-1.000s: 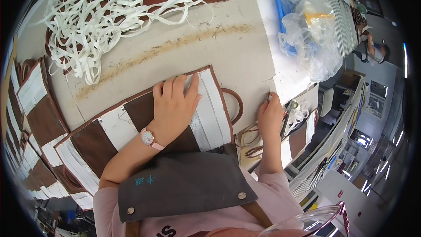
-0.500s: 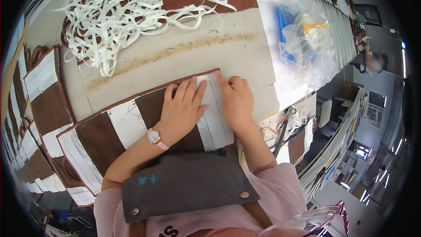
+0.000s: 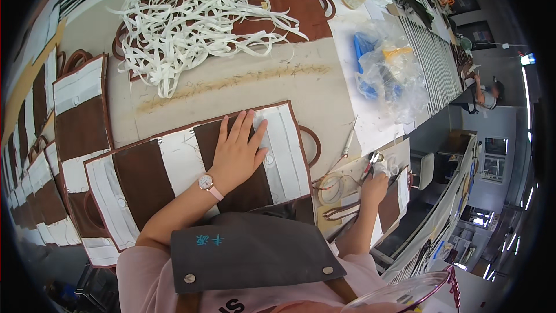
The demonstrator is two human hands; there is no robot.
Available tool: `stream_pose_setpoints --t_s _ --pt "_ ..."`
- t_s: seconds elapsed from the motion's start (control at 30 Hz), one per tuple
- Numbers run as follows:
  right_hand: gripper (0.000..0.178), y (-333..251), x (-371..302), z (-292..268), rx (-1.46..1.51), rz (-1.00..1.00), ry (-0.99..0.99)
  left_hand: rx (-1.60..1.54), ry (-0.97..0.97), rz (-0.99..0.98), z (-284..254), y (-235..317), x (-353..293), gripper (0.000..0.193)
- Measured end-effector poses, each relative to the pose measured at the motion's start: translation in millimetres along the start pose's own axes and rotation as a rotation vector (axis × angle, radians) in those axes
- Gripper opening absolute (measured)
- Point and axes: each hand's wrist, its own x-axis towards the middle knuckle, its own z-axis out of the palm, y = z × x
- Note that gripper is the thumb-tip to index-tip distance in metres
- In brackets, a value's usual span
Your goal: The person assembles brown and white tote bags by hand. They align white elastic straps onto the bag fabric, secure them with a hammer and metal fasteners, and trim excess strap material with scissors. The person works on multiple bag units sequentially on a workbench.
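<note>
Brown and white bands alternate across the flat striped panel (image 3: 143, 171), a long rectangle edged with thin brown binding, lying at a slant on the pale worktable (image 3: 289, 86) just in front of the person. Spread wide and grasping nothing, the left hand (image 3: 238, 149) rests palm down over a dark band and the neighbouring white one. A rounded brown handle (image 3: 314, 146) loops out past the panel's right end. Off to the right, the right hand (image 3: 375, 189) is partly curled beside metal tools (image 3: 373, 162) and white scraps; whether it grips anything, I cannot tell. Beyond the panel, narrow white ribbons (image 3: 165, 43) tangle over smooth reddish-brown material (image 3: 284, 8), near crinkled clear plastic (image 3: 405, 84).
</note>
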Motion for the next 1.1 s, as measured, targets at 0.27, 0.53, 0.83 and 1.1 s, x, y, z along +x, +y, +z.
stream_pose_setpoints --t_s 0.27,0.53,0.83,1.1 --pt "0.022 -2.2 -27.8 3.2 0.138 -0.041 0.174 -0.022 -0.002 0.045 3.4 -8.3 -5.4 0.063" --pt "0.026 60.3 -1.0 32.5 0.256 -0.043 -0.063 -0.035 -0.004 0.064 6.2 -7.3 -8.0 0.065" --pt "0.016 -43.3 -10.5 -107.2 1.116 -0.238 -0.294 -0.084 -0.213 0.075 -18.5 -3.3 -35.0 0.074" --pt "0.032 -220.6 -19.9 -143.7 0.775 -0.794 -0.340 -0.128 -0.234 0.101 -27.2 -3.6 -52.0 0.073"
